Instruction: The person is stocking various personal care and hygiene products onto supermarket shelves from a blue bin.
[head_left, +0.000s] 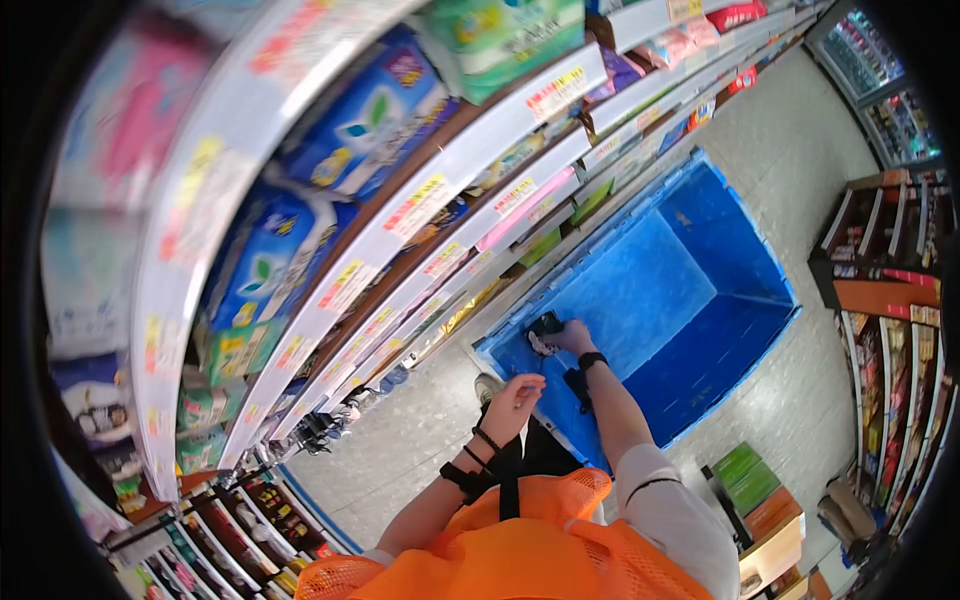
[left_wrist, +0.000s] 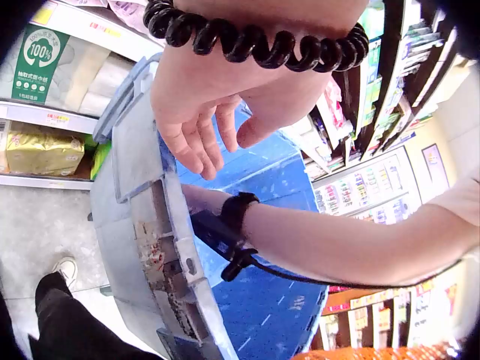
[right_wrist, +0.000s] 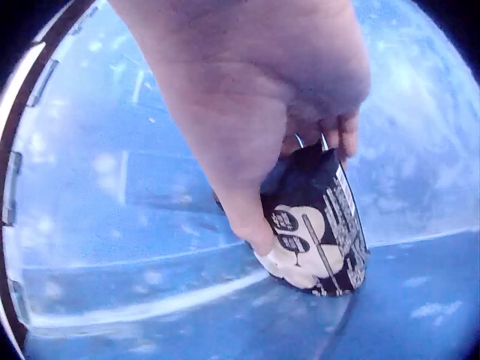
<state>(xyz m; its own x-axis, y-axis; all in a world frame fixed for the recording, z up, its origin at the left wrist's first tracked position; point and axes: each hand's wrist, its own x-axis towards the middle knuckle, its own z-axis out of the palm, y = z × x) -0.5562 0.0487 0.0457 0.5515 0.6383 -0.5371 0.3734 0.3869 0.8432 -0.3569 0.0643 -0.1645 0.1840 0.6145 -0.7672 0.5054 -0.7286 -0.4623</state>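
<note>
A big blue plastic crate [head_left: 648, 295] stands on the floor beside the shelves. Down inside it, at the near left end, my right hand [head_left: 572, 338] grips a black package [right_wrist: 319, 240] printed with a white cartoon face and small text. In the right wrist view the thumb presses one side of the package, and the other fingers are partly hidden behind it. My left hand [left_wrist: 225, 105] hangs over the crate's near rim with loosely bent fingers and nothing in them. The right forearm crosses below it, wearing a black wrist strap with a device [left_wrist: 225, 236].
Shelves of packaged paper goods [head_left: 385, 120] with price labels [head_left: 420, 205] run along the left. Another product rack [head_left: 885, 400] stands at the right, with a glass-door cooler [head_left: 885, 90] at the far end. Green and brown boxes [head_left: 750, 480] sit by my right side.
</note>
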